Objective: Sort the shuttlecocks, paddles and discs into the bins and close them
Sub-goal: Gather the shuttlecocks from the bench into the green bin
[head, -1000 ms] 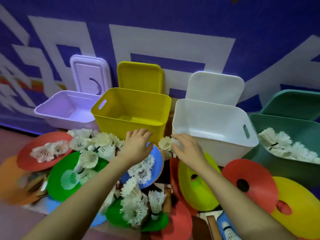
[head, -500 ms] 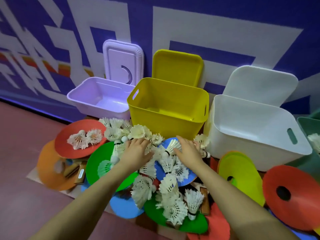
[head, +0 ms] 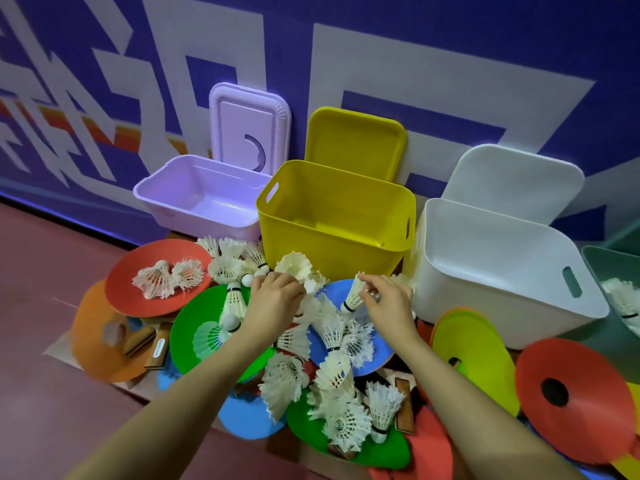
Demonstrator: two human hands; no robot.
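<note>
Several white shuttlecocks [head: 334, 336] lie heaped over coloured discs on the floor, among them a green disc [head: 194, 336], a blue disc [head: 334, 292] and a red disc [head: 138, 268]. My left hand [head: 273, 299] curls its fingers round a shuttlecock [head: 298, 266] at the foot of the yellow bin [head: 332, 237]. My right hand [head: 388, 299] pinches another shuttlecock [head: 355, 294] above the blue disc. Wooden paddle handles [head: 156, 348] poke out beneath the discs at the left.
Open bins stand along the wall: lilac [head: 194, 202], yellow, white [head: 498, 282] and a green one [head: 616, 289] holding shuttlecocks at the right edge. Their lids lean on the wall behind. Lime [head: 481, 355], red [head: 575, 400] and orange [head: 100, 337] discs lie around.
The view swung left, pushing the green bin to the edge. Both hands dropped from the bin fronts into the heap, and each now has a shuttlecock in its fingers.
</note>
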